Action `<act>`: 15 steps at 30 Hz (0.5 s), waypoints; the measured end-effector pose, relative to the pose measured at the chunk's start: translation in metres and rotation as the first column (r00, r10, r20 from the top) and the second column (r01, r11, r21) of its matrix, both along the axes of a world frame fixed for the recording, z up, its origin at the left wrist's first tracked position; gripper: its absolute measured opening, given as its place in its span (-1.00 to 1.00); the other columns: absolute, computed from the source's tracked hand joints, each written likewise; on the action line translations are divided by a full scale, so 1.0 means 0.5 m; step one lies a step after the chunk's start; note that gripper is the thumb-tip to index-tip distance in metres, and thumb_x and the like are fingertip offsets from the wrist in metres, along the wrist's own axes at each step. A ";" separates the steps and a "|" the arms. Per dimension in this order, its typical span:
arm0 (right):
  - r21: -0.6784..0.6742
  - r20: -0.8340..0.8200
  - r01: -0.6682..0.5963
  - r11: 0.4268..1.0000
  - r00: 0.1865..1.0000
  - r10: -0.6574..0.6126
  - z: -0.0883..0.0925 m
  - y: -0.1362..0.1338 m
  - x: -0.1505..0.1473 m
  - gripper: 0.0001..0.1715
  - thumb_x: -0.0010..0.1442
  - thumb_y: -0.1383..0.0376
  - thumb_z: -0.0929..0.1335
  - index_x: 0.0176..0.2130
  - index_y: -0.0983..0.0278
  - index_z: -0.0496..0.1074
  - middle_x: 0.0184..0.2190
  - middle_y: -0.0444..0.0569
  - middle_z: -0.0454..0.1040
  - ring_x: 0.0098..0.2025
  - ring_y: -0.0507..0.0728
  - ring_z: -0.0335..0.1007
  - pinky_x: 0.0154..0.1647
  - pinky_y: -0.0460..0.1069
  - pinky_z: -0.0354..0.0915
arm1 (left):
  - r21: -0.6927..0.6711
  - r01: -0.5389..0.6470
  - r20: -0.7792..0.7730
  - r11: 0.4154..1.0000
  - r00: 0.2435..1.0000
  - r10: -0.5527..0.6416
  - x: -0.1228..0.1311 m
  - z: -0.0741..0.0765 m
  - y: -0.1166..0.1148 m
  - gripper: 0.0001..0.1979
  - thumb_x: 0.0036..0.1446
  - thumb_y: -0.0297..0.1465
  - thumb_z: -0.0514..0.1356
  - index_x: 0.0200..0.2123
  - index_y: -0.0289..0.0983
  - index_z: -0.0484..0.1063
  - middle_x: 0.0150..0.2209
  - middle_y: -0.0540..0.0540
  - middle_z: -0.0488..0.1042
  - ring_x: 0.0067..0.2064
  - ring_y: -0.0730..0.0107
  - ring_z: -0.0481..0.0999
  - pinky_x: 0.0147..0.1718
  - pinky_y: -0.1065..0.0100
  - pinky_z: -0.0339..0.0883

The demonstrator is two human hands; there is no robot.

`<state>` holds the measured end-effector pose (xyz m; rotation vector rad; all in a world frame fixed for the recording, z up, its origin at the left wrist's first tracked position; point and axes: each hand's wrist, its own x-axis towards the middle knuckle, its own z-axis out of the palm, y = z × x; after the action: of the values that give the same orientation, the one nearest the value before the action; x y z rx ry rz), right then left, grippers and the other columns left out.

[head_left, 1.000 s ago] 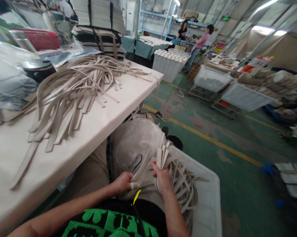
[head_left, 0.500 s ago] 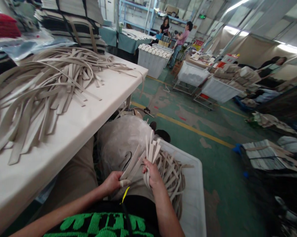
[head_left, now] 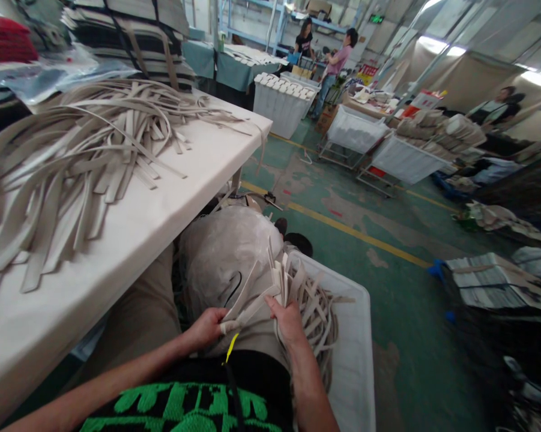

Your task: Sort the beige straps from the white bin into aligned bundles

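At lower centre, the left hand [head_left: 211, 327] is closed on pale strips [head_left: 243, 293], long axes slanting up-right, one tip beside the right hand [head_left: 289, 319], whose fingers clasp a near-upright bundle [head_left: 280, 277].

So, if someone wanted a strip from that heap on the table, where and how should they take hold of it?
I'd pinch one of the loose ends nearest the person, coming from the near edge of the table. The ends fan out toward that edge and are partly separate. Farther back, the heap loops and overlaps, so a grab there would probably snag several.
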<state>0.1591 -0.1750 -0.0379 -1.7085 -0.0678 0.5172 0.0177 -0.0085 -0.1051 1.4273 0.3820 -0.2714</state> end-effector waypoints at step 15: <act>0.521 0.364 0.610 0.597 0.474 -0.802 0.337 -0.318 0.195 -0.65 -0.31 0.51 0.40 -0.42 0.24 0.36 -0.57 -0.22 0.28 -0.66 -0.08 0.11 -0.75 -0.12 0.21 | -0.015 -0.170 -0.152 0.985 0.974 0.166 -0.004 -0.060 0.069 -0.32 -0.04 0.09 0.17 -0.01 -0.30 0.39 -0.14 -0.20 0.52 -0.20 0.21 0.50 -0.25 0.30 0.32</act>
<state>0.2566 -0.3338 0.1307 -1.3324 0.1425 -0.6550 0.0155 0.0262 -0.1350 1.3421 0.6175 -0.2463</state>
